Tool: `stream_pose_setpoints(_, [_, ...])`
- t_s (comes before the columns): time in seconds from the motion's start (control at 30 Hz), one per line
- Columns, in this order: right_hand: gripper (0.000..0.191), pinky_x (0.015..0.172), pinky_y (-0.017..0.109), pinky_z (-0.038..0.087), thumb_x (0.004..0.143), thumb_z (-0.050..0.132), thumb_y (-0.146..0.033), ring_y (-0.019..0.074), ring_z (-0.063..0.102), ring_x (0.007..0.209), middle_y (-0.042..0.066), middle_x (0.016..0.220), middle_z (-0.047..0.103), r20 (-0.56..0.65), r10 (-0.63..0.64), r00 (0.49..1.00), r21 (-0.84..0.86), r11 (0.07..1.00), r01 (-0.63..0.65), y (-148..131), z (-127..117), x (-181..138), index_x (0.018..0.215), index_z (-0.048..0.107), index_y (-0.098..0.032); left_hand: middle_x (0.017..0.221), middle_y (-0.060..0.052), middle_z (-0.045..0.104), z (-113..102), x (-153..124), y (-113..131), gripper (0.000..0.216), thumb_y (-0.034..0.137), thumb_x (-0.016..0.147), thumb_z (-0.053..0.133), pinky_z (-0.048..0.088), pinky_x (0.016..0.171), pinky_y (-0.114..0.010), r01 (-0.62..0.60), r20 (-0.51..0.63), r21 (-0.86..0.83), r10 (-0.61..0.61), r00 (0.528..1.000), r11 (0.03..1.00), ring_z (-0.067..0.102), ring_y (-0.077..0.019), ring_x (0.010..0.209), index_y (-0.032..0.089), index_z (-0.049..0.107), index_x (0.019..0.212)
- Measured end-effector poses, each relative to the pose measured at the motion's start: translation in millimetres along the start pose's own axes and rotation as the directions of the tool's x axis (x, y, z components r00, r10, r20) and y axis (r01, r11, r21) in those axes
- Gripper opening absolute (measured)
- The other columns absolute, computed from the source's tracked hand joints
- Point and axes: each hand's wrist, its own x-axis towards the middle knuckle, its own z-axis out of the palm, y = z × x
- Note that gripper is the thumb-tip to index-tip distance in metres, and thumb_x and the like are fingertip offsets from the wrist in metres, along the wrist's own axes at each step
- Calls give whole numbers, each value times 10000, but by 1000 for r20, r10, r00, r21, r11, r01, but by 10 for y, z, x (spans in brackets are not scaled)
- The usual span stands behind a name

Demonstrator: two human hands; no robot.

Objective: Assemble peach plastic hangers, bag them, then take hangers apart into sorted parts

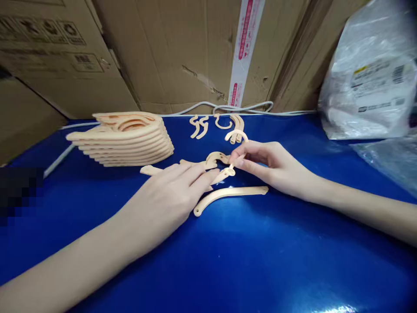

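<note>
Beige plastic hanger parts lie on the blue table. My right hand (pixel 260 161) pinches the stem of a hanger hook (pixel 237 133), its curve standing up behind the fingertips. The stem's lower end meets the rounded end of a hanger arm (pixel 224 174). My left hand (pixel 179 187) is bent over that arm with fingers together, holding it down; the thumb is hidden. Another piece (pixel 148 170) sticks out to the left beneath this hand. Just beyond the fingertips is a curved piece (pixel 216 156). Nearer to me lies a loose, bent hanger arm (pixel 231 192), touched by neither hand.
A stack of beige hangers (pixel 127 141) stands at the back left. Behind the hands are small S-shaped pieces (pixel 199 127), another hook (pixel 223 124) and short curved pieces (pixel 239 124). White cable (pixel 202 104) runs along cardboard boxes (pixel 179 52). A clear plastic bag (pixel 368 78) stands at right.
</note>
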Motion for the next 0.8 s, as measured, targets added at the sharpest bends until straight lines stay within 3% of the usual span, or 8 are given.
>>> stream_pose_setpoints(0.8, [236,628,296,419,949,556,-351,178,573,763,61,859,678,-4,24,1000,-36,999,-24,-3,-8,-8,932,691,-158,1205,-185,729,34,-7,1,368,84,1025,391,622,870,-487,-40,-23,49,42,999,998,717,-321,1056,30,671,1256])
